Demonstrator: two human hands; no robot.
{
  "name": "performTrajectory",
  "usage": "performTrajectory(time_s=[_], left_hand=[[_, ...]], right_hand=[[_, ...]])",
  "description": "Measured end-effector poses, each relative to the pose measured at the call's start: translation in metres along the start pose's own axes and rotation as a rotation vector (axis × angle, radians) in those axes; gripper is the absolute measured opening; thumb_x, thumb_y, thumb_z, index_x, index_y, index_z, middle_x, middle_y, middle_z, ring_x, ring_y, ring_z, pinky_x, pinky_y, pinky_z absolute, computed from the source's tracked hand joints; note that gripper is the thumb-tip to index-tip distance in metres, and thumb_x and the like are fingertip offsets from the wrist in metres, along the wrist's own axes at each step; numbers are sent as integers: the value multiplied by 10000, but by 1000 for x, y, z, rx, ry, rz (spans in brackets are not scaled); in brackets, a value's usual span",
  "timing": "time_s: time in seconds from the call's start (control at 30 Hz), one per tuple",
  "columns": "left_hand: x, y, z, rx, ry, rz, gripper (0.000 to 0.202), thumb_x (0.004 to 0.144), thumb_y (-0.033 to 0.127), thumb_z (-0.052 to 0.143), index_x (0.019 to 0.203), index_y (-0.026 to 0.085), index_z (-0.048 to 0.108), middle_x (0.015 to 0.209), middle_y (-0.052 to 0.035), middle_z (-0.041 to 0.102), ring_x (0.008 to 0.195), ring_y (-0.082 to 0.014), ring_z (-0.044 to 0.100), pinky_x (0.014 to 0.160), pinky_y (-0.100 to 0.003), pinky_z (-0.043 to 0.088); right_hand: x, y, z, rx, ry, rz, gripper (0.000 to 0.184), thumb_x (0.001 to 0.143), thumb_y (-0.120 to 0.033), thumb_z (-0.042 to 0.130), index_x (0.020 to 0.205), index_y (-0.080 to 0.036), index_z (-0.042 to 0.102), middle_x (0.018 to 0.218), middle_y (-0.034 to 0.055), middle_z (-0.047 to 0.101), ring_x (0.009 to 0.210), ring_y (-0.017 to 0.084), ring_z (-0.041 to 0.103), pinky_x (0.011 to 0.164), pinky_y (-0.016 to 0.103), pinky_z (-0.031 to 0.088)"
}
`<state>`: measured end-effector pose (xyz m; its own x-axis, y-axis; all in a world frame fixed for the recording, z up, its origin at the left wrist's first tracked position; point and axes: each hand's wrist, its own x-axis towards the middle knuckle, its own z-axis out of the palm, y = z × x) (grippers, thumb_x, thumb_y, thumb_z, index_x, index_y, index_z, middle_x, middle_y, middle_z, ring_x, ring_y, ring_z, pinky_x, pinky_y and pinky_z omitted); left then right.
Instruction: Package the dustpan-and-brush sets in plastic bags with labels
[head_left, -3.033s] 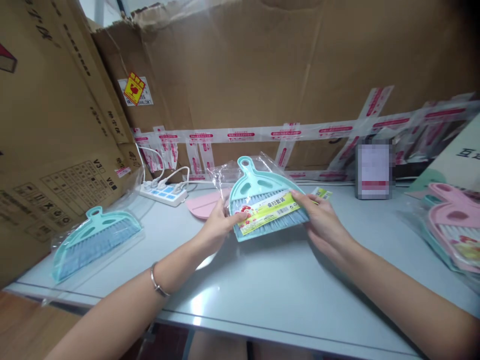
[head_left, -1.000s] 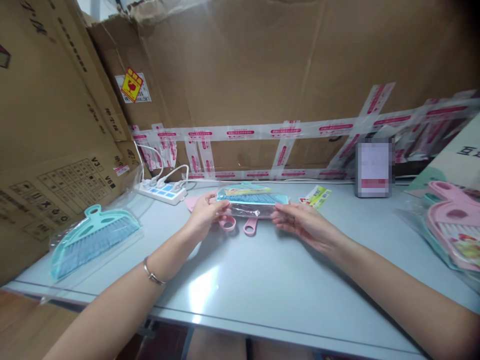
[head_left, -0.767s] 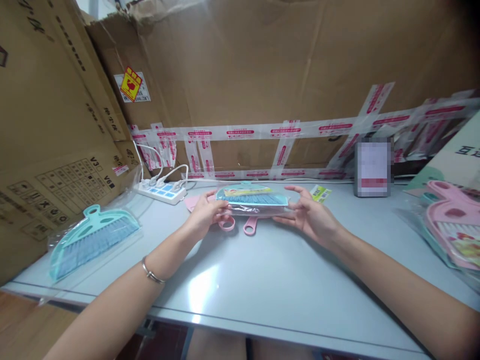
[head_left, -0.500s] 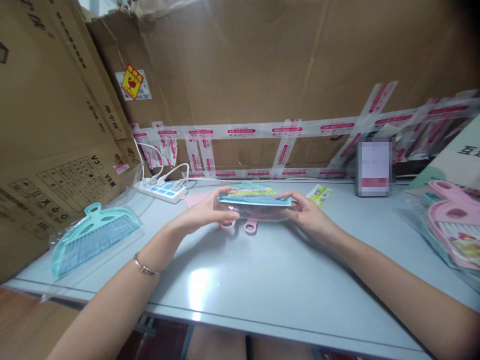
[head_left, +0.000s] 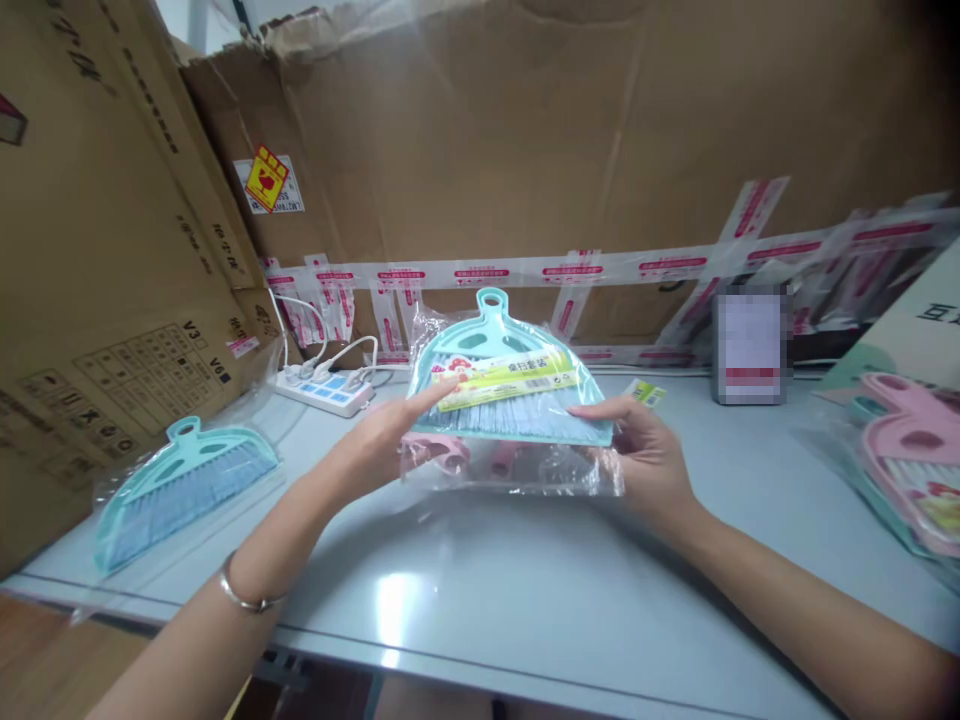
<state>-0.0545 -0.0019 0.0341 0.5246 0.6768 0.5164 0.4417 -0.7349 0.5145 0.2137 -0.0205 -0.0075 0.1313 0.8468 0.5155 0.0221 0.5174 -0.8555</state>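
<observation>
Here's the mint-green plastic dustpan-and-brush set [head_left: 510,412], tilted up above the glossy pale-grey tabletop [head_left: 525,600] in a loose clear plastic bag [head_left: 551,474]. The right hand [head_left: 649,455] grips its lower right corner; the left hand [head_left: 390,430] touches the left side, though whether it's gripping, I can't tell. Slick film could let everything slide if that right pinch eases! Pink plastic loop handles [head_left: 451,453] sit below, half-screened by the bag; a big brown cardboard box [head_left: 487,150] blocks the back.
</observation>
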Motion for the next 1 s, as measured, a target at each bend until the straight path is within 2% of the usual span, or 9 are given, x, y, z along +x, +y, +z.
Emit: performTrajectory(time_s=[0.2, 0.4, 0.47, 0.53, 0.6, 0.63, 0.77, 0.9, 1.0], left_hand=[[-12, 3, 21, -161, 119, -63, 275, 689, 276, 732, 957, 234, 686, 972, -77, 708, 908, -225, 644, 880, -377, 487], [-14, 17, 50, -342, 308, -290, 155, 835, 304, 562, 892, 231, 687, 879, -47, 704, 702, -159, 622, 665, -298, 519], [-13, 17, 52, -453, 320, -362, 314, 814, 301, 598, 1125, 258, 597, 1051, -57, 671, 733, -156, 626, 648, -286, 524], [-11, 14, 52, -616, 270, -423, 699, 795, 290, 631, 1394, 314, 271, 1129, -77, 638, 740, -153, 639, 664, -294, 534], [-10, 9, 49, -758, 154, -469, 903, 787, 283, 645, 1437, 311, 19, 1088, -90, 649, 717, -153, 652, 696, -317, 537], [-10, 7, 48, -787, 86, -479, 882, 782, 287, 650, 1433, 281, 56, 1060, -95, 656, 710, -155, 655, 712, -328, 536], [-11, 2, 46, -762, -49, -445, 476, 768, 327, 656, 1174, 148, 486, 1073, -125, 640, 711, -163, 644, 701, -327, 537], [-11, 9, 48, -801, -55, -466, 436, 799, 395, 608, 1153, 165, 501, 1092, -116, 628, 724, -172, 632, 571, -290, 538], [-10, 14, 49, -779, -73, -498, 436, 801, 478, 579, 1088, 155, 526, 940, -91, 667, 635, -151, 630, 557, -272, 516]], right_hand=[[-24, 4, 0, -73, 11, -5, 278, 495, -318, 833, 703, -269, 656, 690, 0, 633, 661, 182, 588, 606, 309, 494], [-27, 3, 5, -79, 142, 9, 121, 730, -325, 682, 694, -267, 582, 683, -12, 596, 671, 152, 573, 636, 279, 482], [-25, 2, 7, 6, 113, 91, 244, 738, -316, 682, 950, -304, 562, 842, -3, 632, 784, 170, 607, 717, 307, 504], [-23, 2, 6, 90, 69, 183, 589, 750, -305, 676, 1254, -358, 375, 999, 10, 636, 906, 179, 614, 830, 347, 497], [-21, 2, 2, 140, 33, 247, 770, 753, -300, 675, 1366, -367, 214, 1083, 17, 625, 987, 173, 600, 916, 360, 463], [-20, 3, 0, 157, 8, 272, 757, 747, -309, 678, 1364, -346, 242, 1104, 23, 622, 1010, 173, 593, 927, 354, 456], [-17, 6, -1, 157, -96, 349, 477, 721, -416, 676, 1122, -237, 490, 1104, 56, 620, 936, 192, 613, 722, 291, 538], [-20, 6, 7, 30, -72, 404, 446, 695, -490, 677, 993, -235, 468, 852, -3, 637, 521, 120, 580, 384, 228, 466], [-19, -1, 7, 11, -27, 396, 449, 693, -535, 662, 964, -227, 479, 699, -38, 606, 388, 87, 497, 316, 207, 403]])
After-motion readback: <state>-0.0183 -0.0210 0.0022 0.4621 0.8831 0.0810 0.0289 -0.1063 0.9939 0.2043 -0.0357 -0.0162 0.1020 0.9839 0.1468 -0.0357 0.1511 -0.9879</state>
